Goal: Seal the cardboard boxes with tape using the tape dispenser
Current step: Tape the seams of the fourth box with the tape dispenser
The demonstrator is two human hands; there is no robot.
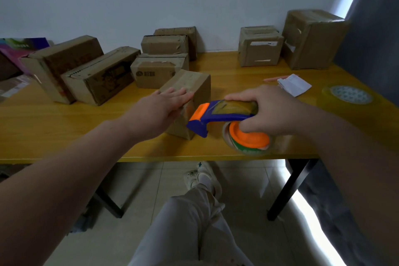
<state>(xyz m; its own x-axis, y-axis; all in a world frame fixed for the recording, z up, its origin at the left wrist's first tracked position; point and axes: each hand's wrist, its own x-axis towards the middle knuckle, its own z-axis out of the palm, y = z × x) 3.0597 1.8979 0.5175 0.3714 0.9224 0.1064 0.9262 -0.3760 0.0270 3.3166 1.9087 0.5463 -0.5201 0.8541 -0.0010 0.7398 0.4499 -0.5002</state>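
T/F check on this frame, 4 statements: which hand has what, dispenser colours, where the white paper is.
1. The left hand lies flat, fingers straight, on top of the nearest box. True.
2. The left hand also holds the tape dispenser. False: the right hand grips it, just right of that box.
3. The tape dispenser is blue with orange parts. True.
4. The white paper lies on top of a box. False: it lies on the table, behind and to the right of the right hand.
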